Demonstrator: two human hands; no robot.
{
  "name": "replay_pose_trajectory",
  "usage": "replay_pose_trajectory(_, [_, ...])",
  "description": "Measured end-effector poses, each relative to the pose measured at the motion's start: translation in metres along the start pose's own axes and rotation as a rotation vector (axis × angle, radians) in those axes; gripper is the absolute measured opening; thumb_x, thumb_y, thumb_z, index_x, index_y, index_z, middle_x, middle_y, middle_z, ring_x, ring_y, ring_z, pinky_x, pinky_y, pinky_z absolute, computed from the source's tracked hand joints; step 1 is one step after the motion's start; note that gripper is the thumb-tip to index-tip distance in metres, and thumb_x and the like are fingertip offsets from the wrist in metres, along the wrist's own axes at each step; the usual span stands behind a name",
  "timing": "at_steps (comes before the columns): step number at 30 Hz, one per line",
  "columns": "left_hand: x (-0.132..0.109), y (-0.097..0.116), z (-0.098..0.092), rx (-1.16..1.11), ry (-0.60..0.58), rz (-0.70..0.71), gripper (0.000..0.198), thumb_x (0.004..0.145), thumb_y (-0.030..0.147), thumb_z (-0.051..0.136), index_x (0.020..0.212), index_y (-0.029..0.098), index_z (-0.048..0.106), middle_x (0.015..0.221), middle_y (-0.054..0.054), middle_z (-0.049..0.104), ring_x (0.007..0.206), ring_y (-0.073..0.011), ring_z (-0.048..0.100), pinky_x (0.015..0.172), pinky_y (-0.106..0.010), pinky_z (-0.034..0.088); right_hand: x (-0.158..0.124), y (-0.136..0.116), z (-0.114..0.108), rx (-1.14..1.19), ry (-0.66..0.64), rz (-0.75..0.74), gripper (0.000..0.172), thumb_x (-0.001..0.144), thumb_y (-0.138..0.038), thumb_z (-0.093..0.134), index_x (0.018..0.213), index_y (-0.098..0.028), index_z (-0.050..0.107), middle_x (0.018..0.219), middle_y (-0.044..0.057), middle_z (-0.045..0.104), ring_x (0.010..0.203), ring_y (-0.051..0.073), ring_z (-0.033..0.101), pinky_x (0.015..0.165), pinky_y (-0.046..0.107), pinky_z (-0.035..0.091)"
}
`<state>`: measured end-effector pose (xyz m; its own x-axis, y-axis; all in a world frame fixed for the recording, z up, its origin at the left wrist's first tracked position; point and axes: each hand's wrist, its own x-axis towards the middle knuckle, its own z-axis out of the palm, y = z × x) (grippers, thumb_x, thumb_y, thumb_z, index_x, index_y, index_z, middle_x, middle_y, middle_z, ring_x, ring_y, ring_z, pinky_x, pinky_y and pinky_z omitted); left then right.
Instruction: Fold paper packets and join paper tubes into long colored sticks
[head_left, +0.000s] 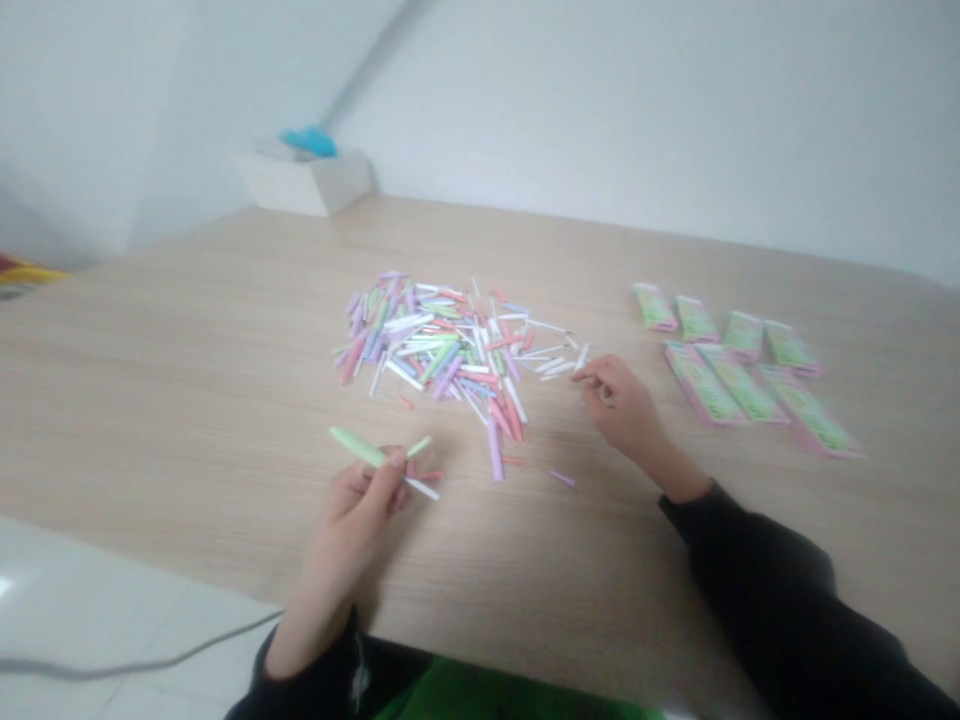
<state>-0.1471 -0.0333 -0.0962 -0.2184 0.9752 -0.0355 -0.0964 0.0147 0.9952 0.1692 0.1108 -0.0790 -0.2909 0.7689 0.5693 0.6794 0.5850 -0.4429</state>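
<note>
A loose heap of thin pastel sticks (431, 350) in pink, lilac, green and white lies in the middle of the wooden table (187, 400). My left hand (360, 505) is shut on a thick pale green stick (358, 447), with a few thinner sticks crossing its fingers. My right hand (619, 405) rests at the heap's right edge, fingers pinched together. Whether those fingers hold a small stick is too hard to see. To its right lie several flat pink-and-green packets (739, 375) in two rows.
A white box (307, 185) with a blue item (309, 142) on it stands beyond the table's far edge against a white wall. A grey cable (135, 665) crosses the tiled floor (97, 610) at the lower left.
</note>
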Motion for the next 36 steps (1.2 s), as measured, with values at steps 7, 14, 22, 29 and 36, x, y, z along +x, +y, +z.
replay_pose_trajectory(7, [0.021, 0.004, -0.036, 0.044, 0.129, 0.085, 0.050, 0.086, 0.062, 0.067, 0.062, 0.020, 0.055, 0.055, 0.003, 0.043, 0.054, -0.0126, 0.038, 0.051, -0.026, 0.031, 0.070, 0.004, 0.001, -0.019, -0.324, -0.129, 0.030, 0.075, -0.003, 0.051, 0.085, -0.019, 0.074, 0.085, 0.006, 0.069, 0.074, 0.019, 0.063, 0.071, 0.031, 0.051])
replay_pose_trajectory(14, [0.018, -0.007, -0.040, 0.039, 0.132, 0.029, 0.057, 0.085, 0.070, 0.066, 0.063, 0.018, 0.058, 0.056, 0.003, 0.044, 0.054, -0.0118, 0.038, 0.052, -0.025, 0.031, 0.128, -0.041, 0.071, -0.034, -0.609, -0.296, 0.034, 0.087, -0.001, 0.048, 0.100, -0.017, 0.075, 0.102, 0.008, 0.069, 0.098, 0.021, 0.065, 0.093, 0.035, 0.050])
replay_pose_trajectory(22, [0.012, -0.003, -0.041, 0.058, 0.097, -0.021, 0.063, 0.083, 0.078, 0.063, 0.069, 0.017, 0.061, 0.056, 0.005, 0.042, 0.053, -0.0106, 0.035, 0.052, -0.024, 0.028, 0.160, -0.065, 0.142, -0.107, -0.712, -0.373, 0.049, 0.080, 0.009, 0.042, 0.111, -0.012, 0.074, 0.112, 0.014, 0.062, 0.104, 0.022, 0.060, 0.096, 0.033, 0.045])
replay_pose_trajectory(29, [0.008, -0.004, -0.037, 0.022, 0.086, -0.006, 0.059, 0.087, 0.074, 0.062, 0.066, 0.018, 0.061, 0.057, 0.003, 0.044, 0.054, -0.0116, 0.037, 0.054, -0.025, 0.031, 0.179, -0.055, 0.157, -0.179, -0.719, -0.362, 0.029, 0.088, -0.002, 0.049, 0.096, -0.013, 0.075, 0.100, 0.010, 0.063, 0.095, 0.021, 0.059, 0.090, 0.030, 0.043])
replay_pose_trajectory(36, [0.006, -0.003, -0.038, 0.062, 0.076, -0.016, 0.059, 0.089, 0.073, 0.059, 0.068, 0.018, 0.061, 0.058, 0.003, 0.044, 0.055, -0.0116, 0.037, 0.053, -0.025, 0.030, 0.184, -0.053, 0.159, -0.222, -0.666, -0.342, 0.021, 0.091, -0.008, 0.051, 0.089, -0.013, 0.072, 0.095, 0.011, 0.065, 0.091, 0.021, 0.060, 0.087, 0.031, 0.043])
